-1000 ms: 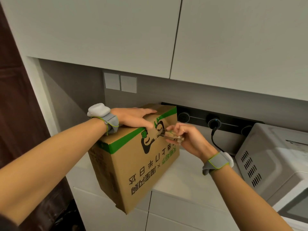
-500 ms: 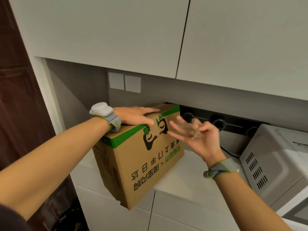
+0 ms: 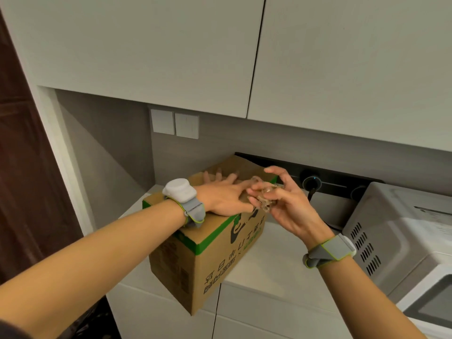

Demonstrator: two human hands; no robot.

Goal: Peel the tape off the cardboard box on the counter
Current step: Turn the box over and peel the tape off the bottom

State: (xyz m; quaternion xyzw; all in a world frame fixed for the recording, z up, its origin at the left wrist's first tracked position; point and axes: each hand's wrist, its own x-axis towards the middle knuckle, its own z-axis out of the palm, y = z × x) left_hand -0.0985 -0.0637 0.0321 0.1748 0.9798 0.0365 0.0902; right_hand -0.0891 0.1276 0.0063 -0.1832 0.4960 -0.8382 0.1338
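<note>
Open counter [image 3: 281,260] lies between the box [image 3: 215,265] and the microwave [image 3: 396,228] on my right; wall cabinets [image 3: 146,57] overhang above, a side wall [image 3: 102,155] closes the left

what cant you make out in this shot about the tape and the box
- Head view: the cardboard box top is covered by the left hand and right hand, so its seam is hidden.
- Head view: the tape wad is clear and blurred; attached or free, unclear.
- Head view: microwave cut by the right edge.
</note>
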